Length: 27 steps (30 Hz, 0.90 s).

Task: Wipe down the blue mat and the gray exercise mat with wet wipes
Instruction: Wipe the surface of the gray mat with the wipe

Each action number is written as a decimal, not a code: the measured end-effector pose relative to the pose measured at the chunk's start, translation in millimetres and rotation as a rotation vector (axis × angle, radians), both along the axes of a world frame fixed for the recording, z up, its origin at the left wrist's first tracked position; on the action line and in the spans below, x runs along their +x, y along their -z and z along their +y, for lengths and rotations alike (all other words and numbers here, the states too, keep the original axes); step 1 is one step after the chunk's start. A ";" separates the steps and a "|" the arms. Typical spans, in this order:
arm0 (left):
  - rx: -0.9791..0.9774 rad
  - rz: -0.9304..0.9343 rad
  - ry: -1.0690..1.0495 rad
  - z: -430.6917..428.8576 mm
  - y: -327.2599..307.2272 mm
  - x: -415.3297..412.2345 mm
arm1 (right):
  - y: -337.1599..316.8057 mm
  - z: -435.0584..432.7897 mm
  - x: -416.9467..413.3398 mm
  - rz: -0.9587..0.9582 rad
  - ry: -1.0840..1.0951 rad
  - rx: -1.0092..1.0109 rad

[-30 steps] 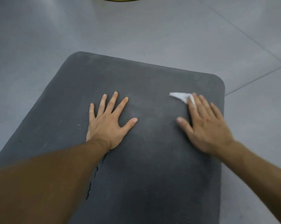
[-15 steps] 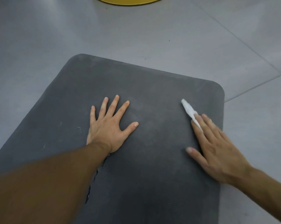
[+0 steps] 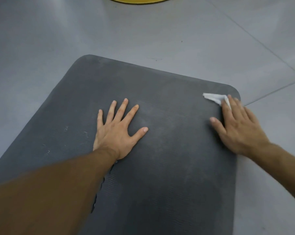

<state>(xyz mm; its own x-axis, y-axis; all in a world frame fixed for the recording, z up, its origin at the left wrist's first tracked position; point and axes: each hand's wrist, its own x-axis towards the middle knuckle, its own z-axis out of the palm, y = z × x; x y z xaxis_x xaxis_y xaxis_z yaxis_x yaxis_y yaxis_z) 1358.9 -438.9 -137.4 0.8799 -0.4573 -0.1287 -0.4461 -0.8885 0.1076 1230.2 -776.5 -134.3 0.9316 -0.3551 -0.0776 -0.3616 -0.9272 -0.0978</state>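
The gray exercise mat [image 3: 160, 167] lies flat on the floor and fills the lower middle of the head view. My left hand [image 3: 118, 131] rests palm down near the mat's middle, fingers spread and straight. My right hand [image 3: 236, 128] lies flat near the mat's far right corner, its straight fingers pressing a white wet wipe [image 3: 214, 98] onto the mat. Part of the wipe sticks out past the fingertips. The blue mat is not in view.
Gray tiled floor [image 3: 143, 34] surrounds the mat, with seams running at the right. The edge of a yellow round object [image 3: 138, 0] shows at the top. A tear or crease [image 3: 101, 184] in the mat runs beside my left forearm.
My right hand slid the wipe back toward me along the right side, then out again to the far right corner. My left hand stayed planted on the mat.
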 end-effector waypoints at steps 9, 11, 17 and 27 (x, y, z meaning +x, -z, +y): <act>0.006 -0.006 0.000 0.2 -0.4 0.6 | -6.9 3.8 10.4 0.092 -0.028 0.098; 0.005 -0.006 0.002 0.8 0.7 0.4 | -8.0 21.1 -22.9 0.123 -0.183 0.044; -0.005 -0.007 0.003 0.2 0.7 0.8 | -14.1 74.0 -110.0 0.035 -0.515 0.037; 0.005 -0.001 -0.002 -0.1 -0.8 0.0 | 2.0 17.7 -1.8 0.023 -0.138 0.028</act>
